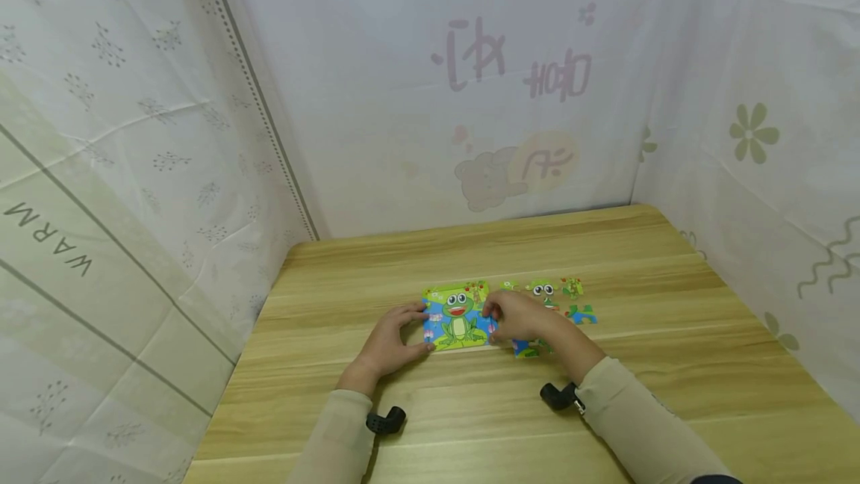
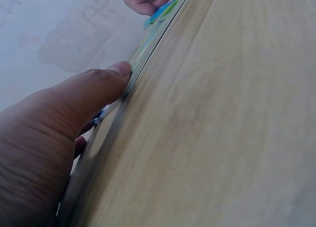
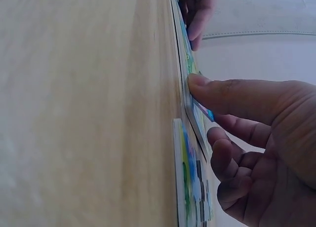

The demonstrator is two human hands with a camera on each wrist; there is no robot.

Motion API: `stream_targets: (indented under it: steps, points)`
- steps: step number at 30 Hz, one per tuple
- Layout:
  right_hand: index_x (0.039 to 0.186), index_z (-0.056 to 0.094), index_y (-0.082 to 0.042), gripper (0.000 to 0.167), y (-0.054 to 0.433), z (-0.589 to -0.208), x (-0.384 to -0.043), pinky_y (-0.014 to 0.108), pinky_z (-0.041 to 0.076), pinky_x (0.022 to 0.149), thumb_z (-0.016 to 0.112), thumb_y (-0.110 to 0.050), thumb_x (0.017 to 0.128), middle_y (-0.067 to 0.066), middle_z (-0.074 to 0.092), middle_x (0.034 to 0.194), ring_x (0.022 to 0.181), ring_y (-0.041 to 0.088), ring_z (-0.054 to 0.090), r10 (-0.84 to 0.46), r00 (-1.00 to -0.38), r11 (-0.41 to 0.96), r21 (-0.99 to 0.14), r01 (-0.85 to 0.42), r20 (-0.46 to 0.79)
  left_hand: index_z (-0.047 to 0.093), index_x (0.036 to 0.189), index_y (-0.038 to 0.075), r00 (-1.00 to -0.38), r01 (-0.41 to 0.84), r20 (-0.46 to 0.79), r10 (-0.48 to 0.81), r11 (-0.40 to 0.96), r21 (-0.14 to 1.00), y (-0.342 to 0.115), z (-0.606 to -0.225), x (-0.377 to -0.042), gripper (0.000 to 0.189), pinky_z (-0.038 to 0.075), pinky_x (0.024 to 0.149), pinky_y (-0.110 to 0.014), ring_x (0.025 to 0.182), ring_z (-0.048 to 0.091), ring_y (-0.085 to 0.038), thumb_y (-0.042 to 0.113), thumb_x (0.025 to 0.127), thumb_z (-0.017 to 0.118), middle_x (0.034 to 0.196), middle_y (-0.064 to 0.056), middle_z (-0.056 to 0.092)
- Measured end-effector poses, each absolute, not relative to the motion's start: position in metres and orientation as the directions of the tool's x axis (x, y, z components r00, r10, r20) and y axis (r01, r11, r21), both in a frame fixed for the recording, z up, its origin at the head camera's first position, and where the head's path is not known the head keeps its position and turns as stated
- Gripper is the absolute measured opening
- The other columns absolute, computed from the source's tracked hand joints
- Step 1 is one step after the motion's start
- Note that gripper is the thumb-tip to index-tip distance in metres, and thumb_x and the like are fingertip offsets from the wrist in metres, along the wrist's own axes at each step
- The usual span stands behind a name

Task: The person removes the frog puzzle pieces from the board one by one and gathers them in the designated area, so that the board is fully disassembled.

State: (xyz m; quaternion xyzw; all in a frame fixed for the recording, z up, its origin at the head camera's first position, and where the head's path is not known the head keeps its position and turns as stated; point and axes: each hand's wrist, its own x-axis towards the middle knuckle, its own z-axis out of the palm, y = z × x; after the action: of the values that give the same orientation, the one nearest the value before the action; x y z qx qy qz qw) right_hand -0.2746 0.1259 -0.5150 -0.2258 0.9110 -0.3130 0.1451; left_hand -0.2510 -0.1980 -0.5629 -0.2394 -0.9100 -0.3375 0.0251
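Note:
A frog jigsaw puzzle [image 1: 459, 329] lies on the wooden table, showing a green frog with a red mouth against blue water. My left hand [image 1: 392, 338] rests at its left side, thumb by the near corner and fingertips along the left edge; the left wrist view has the thumb [image 2: 106, 86] against the rim. Over the right edge, my right hand [image 1: 520, 316] pinches a blue puzzle piece [image 3: 206, 110] between thumb and forefinger. That piece sits tilted against the puzzle's surface, partly hidden by the thumb. The other right fingers curl loosely.
Right of the puzzle lie several separated frog puzzle pieces [image 1: 582, 315], including one with the frog's eyes [image 1: 543, 289]; my right hand and forearm cover some. Patterned cloth [image 1: 376, 95] hangs behind the table [image 1: 470, 409] and along both sides. Black wrist cameras [image 1: 386, 420] stick out from both sleeves.

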Motion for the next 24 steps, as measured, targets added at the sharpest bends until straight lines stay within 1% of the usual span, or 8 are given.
stream_targets:
  steps: [6, 15, 19, 24]
  points:
    - [0.109, 0.067, -0.016, 0.043, 0.1244, -0.5130, -0.2723, 0.035, 0.052, 0.075, 0.096, -0.019, 0.078, -0.003, 0.061, 0.097, 0.085, 0.016, 0.057, -0.512, -0.852, 0.699, -0.628, -0.342, -0.106, 0.068, 0.138, 0.015, -0.883, 0.457, 0.217, 0.417, 0.656, 0.601, -0.1978, -0.5630, -0.2502, 0.061, 0.033, 0.123, -0.046, 0.148, 0.042, -0.022, 0.040, 0.086, 0.088, 0.157, 0.003, 0.052]
    - [0.111, 0.064, -0.015, 0.044, 0.1249, -0.5139, -0.2723, 0.034, 0.053, 0.070, 0.094, -0.014, 0.079, -0.001, 0.062, 0.094, 0.080, 0.016, 0.060, -0.518, -0.847, 0.670, -0.673, -0.314, -0.120, 0.068, 0.138, 0.016, -0.879, 0.464, 0.220, 0.423, 0.654, 0.598, -0.1980, -0.5643, -0.2514, 0.060, 0.034, 0.123, -0.047, 0.148, 0.042, -0.022, 0.040, 0.087, 0.088, 0.157, 0.003, 0.052]
    - [0.111, 0.065, -0.014, 0.039, 0.1260, -0.5152, -0.2736, 0.034, 0.054, 0.069, 0.091, -0.010, 0.082, -0.001, 0.063, 0.091, 0.077, 0.017, 0.061, -0.515, -0.850, 0.646, -0.704, -0.296, -0.115, 0.068, 0.138, 0.017, -0.879, 0.464, 0.221, 0.422, 0.655, 0.596, -0.1983, -0.5643, -0.2519, 0.060, 0.033, 0.123, -0.047, 0.148, 0.042, -0.022, 0.040, 0.087, 0.088, 0.157, 0.004, 0.051]
    - [0.108, 0.069, -0.014, 0.029, 0.1270, -0.5167, -0.2748, 0.034, 0.054, 0.069, 0.087, -0.008, 0.086, -0.001, 0.064, 0.087, 0.075, 0.018, 0.061, -0.496, -0.863, 0.644, -0.708, -0.289, -0.099, 0.068, 0.138, 0.017, -0.879, 0.463, 0.218, 0.423, 0.653, 0.599, -0.1986, -0.5636, -0.2517, 0.060, 0.033, 0.123, -0.045, 0.148, 0.042, -0.020, 0.041, 0.087, 0.088, 0.157, 0.005, 0.051]
